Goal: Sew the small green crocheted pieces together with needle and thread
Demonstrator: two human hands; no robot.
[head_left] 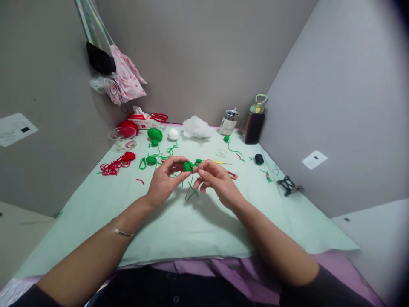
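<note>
As both hands meet over the pale cloth (223, 234), all eyes go to the small green knitted ball (188, 166), up off the surface and gripped at its near and far edges! The left hand (161, 180) has it clamped between thumb and fingers, coming in from eight o'clock of the ball. Over at four o'clock sits the right hand (219, 181), thumb and forefinger pinched together just beside the ball's edge; what lies between those tips is too small to tell, its other fingers loosely curled.

And here's the relation it all turns on, in my judgement: the ball is in the left hand's grip, so that hand is the nearer, yet from the right fingertips it lies only a whisker off, toward ten o'clock. It looks round, with no clear long axis to line up. A dark thread (186, 197) gives the direction instead, hanging from the ball toward six o'clock and looping back up near the right hand's lower fingers.

Further out from the ball, white stuffing (195, 128) at twelve, a dark spool (258, 159) at three, red yarn (111, 166) at nine!
</note>
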